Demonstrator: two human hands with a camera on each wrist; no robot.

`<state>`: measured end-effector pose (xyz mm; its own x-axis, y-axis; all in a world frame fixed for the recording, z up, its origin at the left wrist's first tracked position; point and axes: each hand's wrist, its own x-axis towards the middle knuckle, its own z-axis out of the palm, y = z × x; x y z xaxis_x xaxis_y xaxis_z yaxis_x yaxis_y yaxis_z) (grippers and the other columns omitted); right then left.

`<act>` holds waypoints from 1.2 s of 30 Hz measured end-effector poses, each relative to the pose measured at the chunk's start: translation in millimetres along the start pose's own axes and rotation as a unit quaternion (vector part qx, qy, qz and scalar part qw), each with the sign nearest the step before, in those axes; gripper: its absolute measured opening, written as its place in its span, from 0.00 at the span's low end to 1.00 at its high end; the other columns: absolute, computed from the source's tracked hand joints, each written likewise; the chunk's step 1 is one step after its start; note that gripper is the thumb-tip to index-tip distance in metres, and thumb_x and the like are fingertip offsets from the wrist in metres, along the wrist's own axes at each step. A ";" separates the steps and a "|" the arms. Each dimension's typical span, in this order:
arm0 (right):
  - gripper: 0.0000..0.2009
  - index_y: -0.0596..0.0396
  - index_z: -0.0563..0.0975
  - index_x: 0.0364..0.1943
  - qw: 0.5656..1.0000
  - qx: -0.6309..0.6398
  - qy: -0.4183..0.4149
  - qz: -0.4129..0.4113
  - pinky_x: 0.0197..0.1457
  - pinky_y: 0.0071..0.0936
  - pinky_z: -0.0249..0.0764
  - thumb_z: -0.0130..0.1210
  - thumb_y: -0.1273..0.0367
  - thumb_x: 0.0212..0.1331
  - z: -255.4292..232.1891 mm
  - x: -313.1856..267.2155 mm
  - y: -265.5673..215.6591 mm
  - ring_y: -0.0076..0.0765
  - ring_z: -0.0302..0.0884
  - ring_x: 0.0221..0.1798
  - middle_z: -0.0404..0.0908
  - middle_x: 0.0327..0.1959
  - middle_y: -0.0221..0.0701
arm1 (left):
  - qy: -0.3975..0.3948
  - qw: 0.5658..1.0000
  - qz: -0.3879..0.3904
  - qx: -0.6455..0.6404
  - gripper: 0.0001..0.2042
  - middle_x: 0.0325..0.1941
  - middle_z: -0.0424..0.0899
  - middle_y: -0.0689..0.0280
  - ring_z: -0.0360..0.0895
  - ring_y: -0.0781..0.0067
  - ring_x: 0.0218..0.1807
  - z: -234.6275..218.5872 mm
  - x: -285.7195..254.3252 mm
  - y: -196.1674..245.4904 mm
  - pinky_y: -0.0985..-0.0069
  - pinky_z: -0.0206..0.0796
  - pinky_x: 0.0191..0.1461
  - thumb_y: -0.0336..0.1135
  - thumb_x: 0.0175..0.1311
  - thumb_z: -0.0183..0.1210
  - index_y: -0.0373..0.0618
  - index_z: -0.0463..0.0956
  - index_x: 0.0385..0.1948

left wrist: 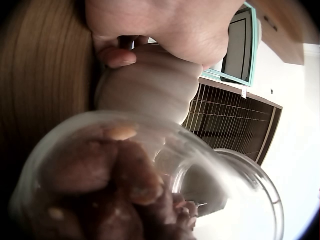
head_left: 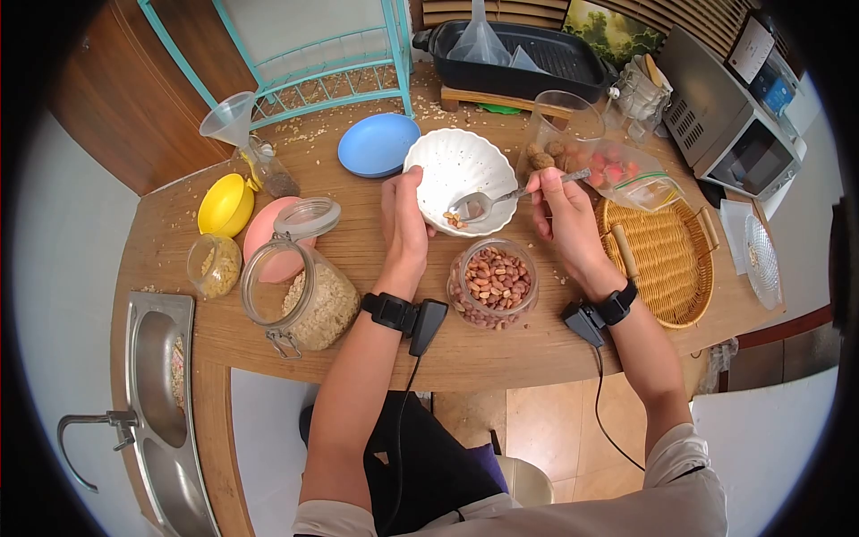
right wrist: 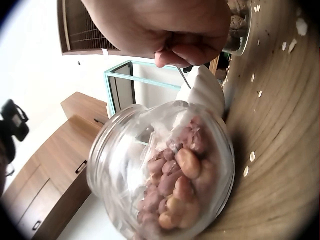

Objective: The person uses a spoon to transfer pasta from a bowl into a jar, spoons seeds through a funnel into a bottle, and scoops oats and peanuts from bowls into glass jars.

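A white scalloped bowl [head_left: 458, 166] is tilted toward me at mid-table. My left hand [head_left: 404, 219] grips its left side, thumb at the rim and fingers beneath, as the left wrist view also shows. In my right hand [head_left: 570, 224] is a metal spoon [head_left: 476, 208], pinched by its handle between thumb and fingers. The spoon's head lies inside the bowl, beside a few peanut pieces [head_left: 455, 220] and some dark specks. Directly in front of the bowl stands an open glass jar [right wrist: 227, 165] filled with red-skinned peanuts [head_left: 497, 279].
On the left are an open clip-top jar of oats [head_left: 327, 313], pink plate [head_left: 259, 228], yellow bowl [head_left: 224, 206] and sink [head_left: 161, 394]. A blue plate [head_left: 379, 143] lies behind. A wicker basket [head_left: 662, 268] and a bag of red pieces [head_left: 617, 170] are at right. Oat flakes are scattered about.
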<state>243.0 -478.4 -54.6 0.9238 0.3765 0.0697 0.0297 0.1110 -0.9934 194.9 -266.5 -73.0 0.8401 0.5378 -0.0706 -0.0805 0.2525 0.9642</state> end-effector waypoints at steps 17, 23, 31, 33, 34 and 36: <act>0.22 0.54 0.78 0.39 1.000 0.009 -0.021 0.022 0.22 0.15 0.59 0.39 0.52 0.76 1.6 -1.2 -6.4 0.15 0.62 0.20 0.69 0.30 0.21 | -0.021 1.000 -0.006 -0.020 0.27 0.33 0.74 0.62 0.69 0.81 0.24 -3.3 1.5 -1.1 0.83 0.56 0.19 0.56 0.61 0.54 0.38 0.66 0.45; 0.24 0.58 0.81 0.45 0.998 -0.038 -0.035 0.042 0.22 0.14 0.64 0.40 0.52 0.75 5.1 -4.4 -17.3 0.17 0.67 0.19 0.78 0.33 0.26 | -0.026 0.999 -0.009 -0.022 0.28 0.34 0.74 0.62 0.69 0.81 0.25 -3.5 1.2 -0.4 0.83 0.57 0.20 0.57 0.61 0.53 0.37 0.66 0.46; 0.24 0.58 0.79 0.47 0.997 -0.023 -0.039 0.062 0.22 0.14 0.63 0.39 0.52 0.76 1.4 -2.4 -14.1 0.16 0.68 0.19 0.81 0.35 0.27 | -0.025 0.999 -0.007 -0.028 0.29 0.34 0.74 0.62 0.69 0.81 0.24 -4.1 2.6 -2.6 0.83 0.56 0.20 0.57 0.61 0.54 0.36 0.66 0.49; 0.24 0.58 0.79 0.47 0.997 -0.016 -0.047 0.066 0.22 0.14 0.63 0.39 0.52 0.76 0.5 -0.8 -11.2 0.16 0.68 0.19 0.81 0.35 0.27 | -0.027 0.999 -0.009 -0.027 0.29 0.33 0.74 0.62 0.69 0.81 0.24 -4.1 2.5 -2.6 0.83 0.56 0.19 0.57 0.61 0.53 0.36 0.66 0.49; 0.24 0.58 0.79 0.47 0.996 -0.009 -0.056 0.069 0.22 0.14 0.63 0.39 0.53 0.76 0.3 -0.4 -10.3 0.15 0.67 0.20 0.81 0.36 0.27 | -0.028 0.999 -0.011 -0.027 0.30 0.33 0.74 0.62 0.69 0.80 0.24 -4.3 2.6 -2.5 0.82 0.55 0.19 0.57 0.61 0.53 0.36 0.66 0.49; 0.24 0.58 0.79 0.47 0.996 -0.004 -0.058 0.072 0.22 0.14 0.63 0.38 0.53 0.76 0.4 -0.5 -10.8 0.15 0.67 0.20 0.81 0.36 0.27 | -0.029 0.999 -0.010 -0.028 0.29 0.33 0.75 0.63 0.69 0.81 0.24 -4.4 3.1 -2.9 0.83 0.55 0.19 0.57 0.61 0.53 0.36 0.66 0.49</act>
<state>242.0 -479.4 -43.9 0.8688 0.4910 -0.0644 -0.0972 0.0415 -0.9944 195.4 -262.0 -77.1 0.8718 0.4845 -0.0722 -0.0925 0.3076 0.9470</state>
